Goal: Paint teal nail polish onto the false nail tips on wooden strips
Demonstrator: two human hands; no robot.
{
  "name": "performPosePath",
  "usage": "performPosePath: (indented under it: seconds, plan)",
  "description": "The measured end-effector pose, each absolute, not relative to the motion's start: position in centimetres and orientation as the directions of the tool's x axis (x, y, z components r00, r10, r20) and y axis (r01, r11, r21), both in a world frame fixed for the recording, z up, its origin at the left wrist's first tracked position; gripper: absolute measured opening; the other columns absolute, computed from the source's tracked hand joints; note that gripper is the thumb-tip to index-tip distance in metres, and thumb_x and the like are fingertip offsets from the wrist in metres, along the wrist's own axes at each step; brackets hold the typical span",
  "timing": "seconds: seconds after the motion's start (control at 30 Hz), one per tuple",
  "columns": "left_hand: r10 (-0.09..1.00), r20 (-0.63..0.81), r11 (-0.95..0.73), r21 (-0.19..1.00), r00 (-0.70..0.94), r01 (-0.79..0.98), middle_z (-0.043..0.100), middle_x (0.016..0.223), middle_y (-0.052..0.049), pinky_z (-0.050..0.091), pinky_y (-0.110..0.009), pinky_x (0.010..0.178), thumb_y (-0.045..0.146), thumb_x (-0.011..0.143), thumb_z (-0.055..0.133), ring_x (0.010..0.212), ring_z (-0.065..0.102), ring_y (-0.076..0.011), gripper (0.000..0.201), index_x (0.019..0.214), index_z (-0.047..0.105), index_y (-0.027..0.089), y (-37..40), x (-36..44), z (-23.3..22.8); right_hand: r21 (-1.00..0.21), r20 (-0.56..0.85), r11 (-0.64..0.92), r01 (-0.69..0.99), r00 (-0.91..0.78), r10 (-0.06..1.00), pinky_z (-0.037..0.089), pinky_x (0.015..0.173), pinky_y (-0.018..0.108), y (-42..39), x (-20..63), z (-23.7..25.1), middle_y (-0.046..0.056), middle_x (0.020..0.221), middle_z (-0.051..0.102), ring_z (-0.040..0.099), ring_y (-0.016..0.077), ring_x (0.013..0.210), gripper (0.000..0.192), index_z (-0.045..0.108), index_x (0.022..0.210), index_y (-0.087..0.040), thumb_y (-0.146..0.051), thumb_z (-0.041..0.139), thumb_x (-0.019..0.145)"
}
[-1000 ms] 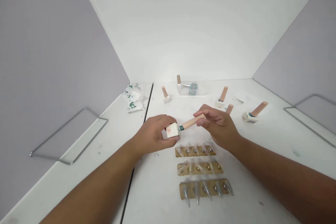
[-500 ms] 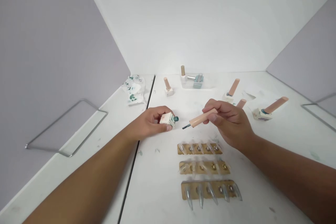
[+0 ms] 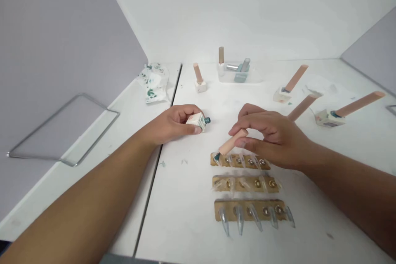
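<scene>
My left hand (image 3: 173,123) grips a small square white nail polish bottle (image 3: 197,121), uncapped, its green-stained neck pointing right. My right hand (image 3: 272,136) pinches the bottle's long tan cap (image 3: 232,142), whose brush tip rests on the leftmost clear nail tip of the top cardboard strip (image 3: 239,161). Two more strips of clear nail tips lie below: the middle strip (image 3: 246,183) and the lowest strip (image 3: 253,210).
Other tan-capped polish bottles stand behind: one (image 3: 199,78) at the back left, one (image 3: 289,84) and one (image 3: 346,111) at the right. A clear tray (image 3: 238,75) sits at the back. A green-stained tissue (image 3: 153,82) lies left, beside a wire frame (image 3: 62,132).
The cap has been pulled out of the bottle. My right hand carried the brush down and toward me onto the top strip; my left hand set the bottle lower, to the left.
</scene>
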State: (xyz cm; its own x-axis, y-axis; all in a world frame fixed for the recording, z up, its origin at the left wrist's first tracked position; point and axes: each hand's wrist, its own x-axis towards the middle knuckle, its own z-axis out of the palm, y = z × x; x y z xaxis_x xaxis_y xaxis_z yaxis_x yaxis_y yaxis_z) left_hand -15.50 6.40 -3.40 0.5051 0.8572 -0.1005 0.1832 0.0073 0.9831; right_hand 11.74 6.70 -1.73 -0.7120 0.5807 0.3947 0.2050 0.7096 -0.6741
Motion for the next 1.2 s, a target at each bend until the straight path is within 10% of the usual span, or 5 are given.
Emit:
performPosePath:
  seconds: [0.87,1.2]
  plan:
    - [0.815,-0.132,0.043,0.985,0.565,0.169,0.072,0.098,-0.008,0.053,-0.031,0.086,0.038,0.082,0.075,0.094,0.066,-0.0183,0.030,0.099,0.064,0.015,5.9,-15.1,-2.9,-0.697,0.353,0.661,0.277,-0.670,0.653,0.043,0.062,0.029,6.3,11.5,-1.3,0.000,0.072,0.064,0.056,0.0150,0.072,0.013,0.068,0.082,-0.023,-0.030,0.061,0.091]
    - [0.732,-0.285,0.191,0.958,0.619,0.215,0.073,0.103,-0.008,0.043,-0.020,0.058,0.038,0.088,0.068,0.064,0.052,-0.0074,0.026,0.103,0.059,0.018,5.4,-14.2,-2.2,-0.732,0.382,0.648,0.209,-0.662,0.645,0.044,0.065,0.030,6.4,11.7,-1.3,0.000,0.074,0.066,0.056,0.0156,0.076,0.009,0.069,0.086,-0.025,-0.030,0.063,0.091]
